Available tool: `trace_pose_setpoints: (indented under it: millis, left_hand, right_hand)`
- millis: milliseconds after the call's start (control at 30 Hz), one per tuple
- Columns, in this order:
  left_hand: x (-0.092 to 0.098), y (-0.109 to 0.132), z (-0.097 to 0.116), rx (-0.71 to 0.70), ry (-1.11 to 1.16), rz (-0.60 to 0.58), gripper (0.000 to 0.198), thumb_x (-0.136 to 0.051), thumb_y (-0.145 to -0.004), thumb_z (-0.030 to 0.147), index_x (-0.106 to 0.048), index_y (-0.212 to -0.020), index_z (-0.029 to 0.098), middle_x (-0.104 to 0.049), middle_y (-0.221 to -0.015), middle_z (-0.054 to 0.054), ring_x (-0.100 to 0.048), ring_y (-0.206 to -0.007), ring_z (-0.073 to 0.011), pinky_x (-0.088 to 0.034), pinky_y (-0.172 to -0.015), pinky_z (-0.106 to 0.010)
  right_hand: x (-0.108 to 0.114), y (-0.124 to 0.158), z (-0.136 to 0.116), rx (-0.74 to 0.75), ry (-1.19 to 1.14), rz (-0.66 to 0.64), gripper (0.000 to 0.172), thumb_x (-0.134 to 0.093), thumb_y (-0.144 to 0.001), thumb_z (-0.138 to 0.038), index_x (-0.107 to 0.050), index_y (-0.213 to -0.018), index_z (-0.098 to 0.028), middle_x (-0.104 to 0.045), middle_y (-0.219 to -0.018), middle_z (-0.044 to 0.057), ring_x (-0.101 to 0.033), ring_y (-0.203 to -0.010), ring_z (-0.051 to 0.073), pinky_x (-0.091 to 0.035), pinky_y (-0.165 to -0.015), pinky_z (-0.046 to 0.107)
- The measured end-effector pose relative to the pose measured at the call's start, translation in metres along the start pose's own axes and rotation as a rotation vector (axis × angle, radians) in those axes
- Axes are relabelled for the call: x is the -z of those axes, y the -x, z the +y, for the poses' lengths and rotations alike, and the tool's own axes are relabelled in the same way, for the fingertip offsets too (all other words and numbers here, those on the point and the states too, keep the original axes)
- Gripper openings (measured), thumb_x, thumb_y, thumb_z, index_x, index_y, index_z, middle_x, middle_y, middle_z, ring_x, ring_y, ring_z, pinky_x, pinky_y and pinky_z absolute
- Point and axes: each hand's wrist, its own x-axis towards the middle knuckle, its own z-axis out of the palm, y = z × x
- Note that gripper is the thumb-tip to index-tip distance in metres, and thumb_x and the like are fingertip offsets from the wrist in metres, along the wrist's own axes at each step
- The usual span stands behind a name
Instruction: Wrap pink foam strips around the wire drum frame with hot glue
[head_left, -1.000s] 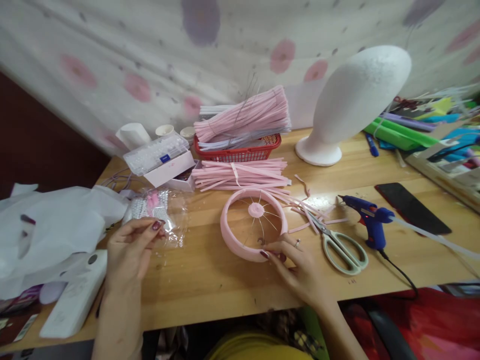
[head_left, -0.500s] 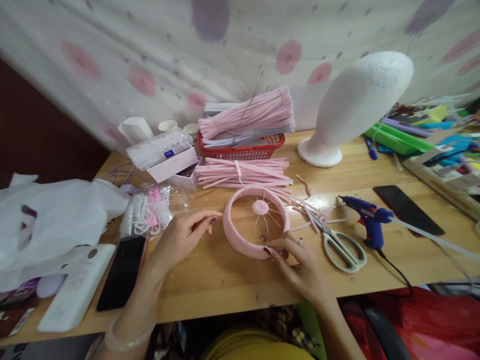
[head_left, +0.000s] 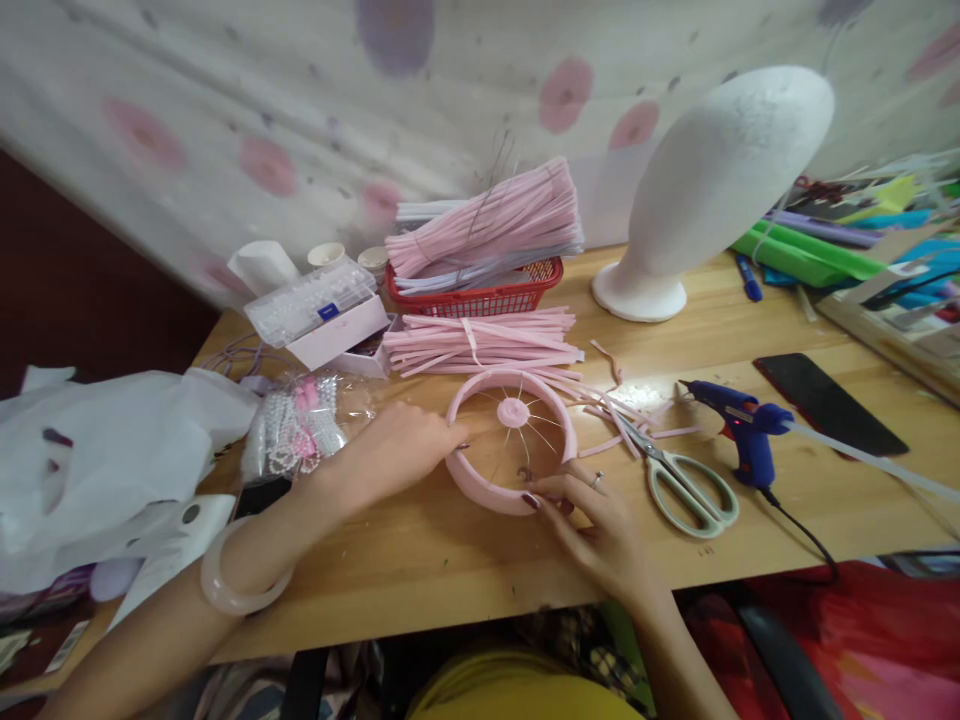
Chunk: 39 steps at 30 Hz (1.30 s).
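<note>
A pink wrapped ring [head_left: 480, 490] lies on the table, with thin wires running in to a small pink disc [head_left: 513, 412] at its far side. My left hand [head_left: 412, 447] has its fingers closed at the ring's left rim, the fingertips reaching over the edge. At the lower right of the rim, my right hand [head_left: 592, 525] pinches the band between thumb and fingers. Pink strips [head_left: 615, 425] lie just right of the ring, partly under the blades of scissors [head_left: 694, 495] with pale handles.
Behind the ring lies a bundle of pink stems [head_left: 480, 342], with a red basket [head_left: 480, 300] of more stems beyond. A white foam head form [head_left: 727, 180] stands at back right. A blue glue gun [head_left: 739, 425] and dark phone [head_left: 829, 405] lie right; bagged beads [head_left: 300, 425] lie left.
My left hand has moved right, from just beside the ring onto its left rim. My right hand keeps its pinch on the rim. The view has shifted slightly.
</note>
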Motion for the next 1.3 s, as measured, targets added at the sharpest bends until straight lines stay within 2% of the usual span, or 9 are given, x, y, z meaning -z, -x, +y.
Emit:
trace_pose_setpoints:
  millis: [167, 400, 600, 767, 900, 967, 1033, 1133, 1300]
  left_hand:
    - [-0.002, 0.0, -0.004, -0.019, 0.03, -0.007, 0.02, -0.059, -0.09, 0.025, -0.062, -0.07, 0.024, -0.056, -0.052, 0.001, -0.042, -0.042, -0.0152, -0.031, -0.053, -0.027]
    - [0.005, 0.011, -0.005, -0.014, 0.133, 0.076, 0.025, -0.046, -0.095, 0.034, -0.059, -0.076, 0.023, -0.061, -0.06, 0.0, -0.052, -0.05, -0.0153, -0.031, -0.052, -0.025]
    - [0.026, 0.029, 0.002, 0.078, 0.361, 0.341, 0.044, -0.043, -0.1, 0.04, -0.047, -0.059, 0.025, -0.047, -0.042, 0.004, -0.045, -0.041, -0.0132, -0.034, -0.05, -0.026]
    - [0.036, 0.037, -0.002, 0.114, 0.304, 0.495, 0.057, -0.051, -0.096, 0.046, -0.045, -0.045, 0.023, -0.046, -0.036, 0.004, -0.04, -0.034, -0.0107, -0.03, -0.044, -0.026]
    - [0.036, 0.037, -0.016, 0.098, 0.197, 0.597, 0.056, -0.061, -0.088, 0.043, -0.043, -0.038, 0.023, -0.055, -0.043, 0.0, -0.053, -0.053, -0.0166, -0.043, -0.061, -0.03]
    - [0.036, 0.036, -0.024, 0.15, 0.169, 0.595, 0.039, -0.073, -0.076, 0.04, -0.055, -0.046, 0.025, -0.074, -0.072, -0.004, -0.066, -0.085, -0.0253, -0.048, -0.088, -0.039]
    - [0.037, 0.032, -0.027, 0.232, 0.19, 0.547, 0.017, -0.08, -0.067, 0.039, -0.074, -0.076, 0.027, -0.077, -0.111, -0.008, -0.062, -0.116, -0.0331, -0.042, -0.107, -0.049]
    - [0.04, 0.016, -0.019, 0.218, 0.276, 0.456, 0.039, -0.074, -0.077, 0.043, -0.074, -0.112, 0.027, -0.072, -0.126, -0.009, -0.056, -0.13, -0.0341, -0.037, -0.114, -0.053]
    - [0.029, -0.041, 0.032, -0.045, 0.177, 0.312, 0.024, -0.062, -0.09, 0.033, -0.077, -0.074, 0.024, -0.074, -0.12, -0.008, -0.05, -0.133, -0.0372, -0.025, -0.115, -0.064]
  right_hand:
    - [0.0, 0.0, 0.001, 0.002, 0.001, -0.001, 0.011, -0.058, -0.097, -0.017, -0.068, -0.093, -0.022, -0.066, -0.08, 0.003, -0.064, -0.07, 0.015, -0.049, -0.06, 0.025]
    - [-0.001, 0.002, 0.003, -0.01, 0.005, 0.0, 0.011, -0.058, -0.097, -0.018, -0.068, -0.093, -0.022, -0.063, -0.078, 0.002, -0.063, -0.068, 0.014, -0.049, -0.06, 0.025]
    - [-0.002, -0.002, 0.002, -0.018, -0.02, -0.008, 0.011, -0.058, -0.097, -0.017, -0.068, -0.094, -0.022, -0.066, -0.081, 0.002, -0.064, -0.069, 0.014, -0.048, -0.059, 0.024]
    - [-0.002, -0.001, 0.004, -0.022, 0.005, -0.023, 0.01, -0.06, -0.096, -0.018, -0.068, -0.094, -0.022, -0.063, -0.079, 0.002, -0.062, -0.07, 0.015, -0.048, -0.061, 0.025]
    - [-0.001, 0.001, 0.004, -0.015, 0.007, -0.018, 0.01, -0.06, -0.096, -0.018, -0.067, -0.093, -0.023, -0.064, -0.08, 0.001, -0.062, -0.069, 0.015, -0.048, -0.061, 0.025]
    - [-0.001, 0.001, 0.003, -0.017, -0.004, -0.013, 0.01, -0.059, -0.097, -0.019, -0.067, -0.093, -0.022, -0.065, -0.08, 0.002, -0.063, -0.07, 0.015, -0.049, -0.06, 0.025]
    - [-0.001, 0.0, 0.002, -0.018, -0.02, -0.016, 0.011, -0.057, -0.098, -0.02, -0.067, -0.094, -0.022, -0.066, -0.082, 0.003, -0.064, -0.071, 0.015, -0.05, -0.061, 0.026]
    - [0.0, -0.002, 0.001, -0.024, -0.029, -0.023, 0.012, -0.056, -0.098, -0.02, -0.067, -0.094, -0.022, -0.066, -0.082, 0.003, -0.065, -0.072, 0.016, -0.051, -0.061, 0.026]
    - [-0.001, -0.002, 0.001, -0.024, -0.023, -0.017, 0.011, -0.058, -0.097, -0.018, -0.067, -0.093, -0.022, -0.065, -0.082, 0.003, -0.064, -0.07, 0.015, -0.05, -0.062, 0.025]
